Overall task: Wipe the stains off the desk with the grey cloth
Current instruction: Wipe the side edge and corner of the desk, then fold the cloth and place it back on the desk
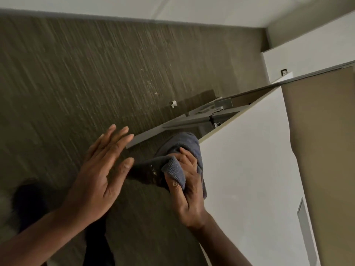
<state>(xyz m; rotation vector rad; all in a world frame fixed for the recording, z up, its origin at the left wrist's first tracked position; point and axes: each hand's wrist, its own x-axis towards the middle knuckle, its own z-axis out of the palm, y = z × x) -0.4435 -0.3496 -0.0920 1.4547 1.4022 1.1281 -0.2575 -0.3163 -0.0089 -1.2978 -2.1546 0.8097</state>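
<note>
The right hand has its fingers clenched around a bunched grey microfibre cloth, which sits just at the near edge of the smooth white desk surface. Most of the cloth hangs off that edge, over the striped brown carpet floor, with one fold poking out toward the left hand and another rising above the knuckles. The left hand is beside it, just apart from the cloth, its fingers spread flat and released, grasping nothing.

No stain is plainly visible on the white surface beyond the right fingers; the view is tilted and soft, so faint marks could be missed.

The main risk, as I judge it, comes from where the cloth is. With so little of it actually over the surface, a stroke started from here may drag only a thin edge across and leave stains behind. The loose bundle could also slip out of the clenched fingers and drop to the floor, picking up carpet grit that would then smear or scratch the surface. Flattening the cloth under the palm first would likely help.
</note>
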